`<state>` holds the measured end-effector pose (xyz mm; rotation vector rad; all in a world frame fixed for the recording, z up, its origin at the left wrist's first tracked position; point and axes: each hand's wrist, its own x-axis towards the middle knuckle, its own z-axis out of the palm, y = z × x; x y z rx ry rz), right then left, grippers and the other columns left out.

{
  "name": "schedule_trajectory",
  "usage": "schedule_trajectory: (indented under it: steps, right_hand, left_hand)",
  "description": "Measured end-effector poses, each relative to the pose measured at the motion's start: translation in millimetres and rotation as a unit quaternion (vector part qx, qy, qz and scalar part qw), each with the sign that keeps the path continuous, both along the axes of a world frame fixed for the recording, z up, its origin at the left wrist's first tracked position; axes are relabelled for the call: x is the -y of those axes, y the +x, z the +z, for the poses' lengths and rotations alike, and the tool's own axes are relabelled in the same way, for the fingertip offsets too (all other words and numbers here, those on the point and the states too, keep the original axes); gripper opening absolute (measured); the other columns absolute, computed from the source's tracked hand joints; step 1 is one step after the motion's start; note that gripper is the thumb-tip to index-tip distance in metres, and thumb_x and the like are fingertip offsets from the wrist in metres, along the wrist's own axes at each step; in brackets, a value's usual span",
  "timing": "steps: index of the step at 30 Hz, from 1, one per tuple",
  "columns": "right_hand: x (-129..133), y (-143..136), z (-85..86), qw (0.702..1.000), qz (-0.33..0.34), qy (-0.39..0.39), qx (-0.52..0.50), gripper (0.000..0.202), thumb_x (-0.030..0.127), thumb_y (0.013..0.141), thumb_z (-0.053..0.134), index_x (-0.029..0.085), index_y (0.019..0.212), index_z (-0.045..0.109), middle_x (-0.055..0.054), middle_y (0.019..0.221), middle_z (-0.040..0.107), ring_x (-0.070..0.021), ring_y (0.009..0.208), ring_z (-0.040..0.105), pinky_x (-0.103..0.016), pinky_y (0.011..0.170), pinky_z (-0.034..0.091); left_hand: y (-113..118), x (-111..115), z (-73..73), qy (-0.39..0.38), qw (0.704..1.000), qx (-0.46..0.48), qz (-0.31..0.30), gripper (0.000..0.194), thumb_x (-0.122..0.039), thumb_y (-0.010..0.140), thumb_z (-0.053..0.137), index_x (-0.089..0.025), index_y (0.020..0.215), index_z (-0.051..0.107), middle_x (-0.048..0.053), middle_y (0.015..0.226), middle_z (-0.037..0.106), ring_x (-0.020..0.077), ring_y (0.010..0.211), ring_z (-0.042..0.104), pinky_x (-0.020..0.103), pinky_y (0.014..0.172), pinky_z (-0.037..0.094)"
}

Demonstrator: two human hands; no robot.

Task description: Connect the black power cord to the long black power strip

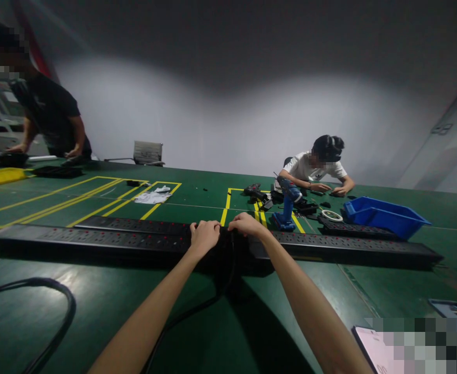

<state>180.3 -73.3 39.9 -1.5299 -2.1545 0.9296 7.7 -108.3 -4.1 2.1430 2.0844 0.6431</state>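
Note:
Long black power strips with rows of sockets and red marks lie across the table: a left power strip and a right power strip. My left hand is closed with bent fingers over the inner end of the left strip. Close beside it, my right hand pinches with its fingertips at the upper end of a black cable. This cable drops between my forearms onto the table. Dark shadow hides the detail between my hands.
A blue power drill stands behind the right strip, near a blue bin and a tape roll. A thick cable curves at left. A phone lies at lower right. Two people work across the green table.

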Motion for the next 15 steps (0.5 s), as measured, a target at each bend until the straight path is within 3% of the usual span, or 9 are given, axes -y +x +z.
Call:
schedule_trajectory:
  steps: [8, 15]
  right_hand:
    - [-3.9, -11.8, 12.4, 0.993, -0.095, -0.031, 0.056, 0.022, 0.034, 0.065, 0.065, 0.013, 0.062, 0.062, -0.001, 0.048, 0.052, -0.0118, 0.042, 0.048, -0.022, 0.042, 0.039]
    - [-3.1, -21.1, 27.1, 0.988, -0.095, -0.039, 0.116, 0.02, 0.031, 0.066, 0.067, 0.012, 0.063, 0.063, -0.001, 0.045, 0.051, -0.0129, 0.043, 0.05, -0.022, 0.043, 0.039]
  left_hand:
    - [-1.7, -0.2, -2.0, 0.006, 1.0, 0.005, -0.013, 0.036, -0.038, 0.094, 0.037, -0.031, 0.105, 0.07, 0.007, 0.109, 0.07, 0.0286, 0.11, 0.053, 0.049, 0.098, 0.023]
    - [-2.3, -0.5, -3.7, 0.011, 1.0, 0.005, -0.017, 0.036, -0.035, 0.094, 0.036, -0.032, 0.104, 0.071, 0.006, 0.107, 0.07, 0.0281, 0.109, 0.054, 0.05, 0.099, 0.022]
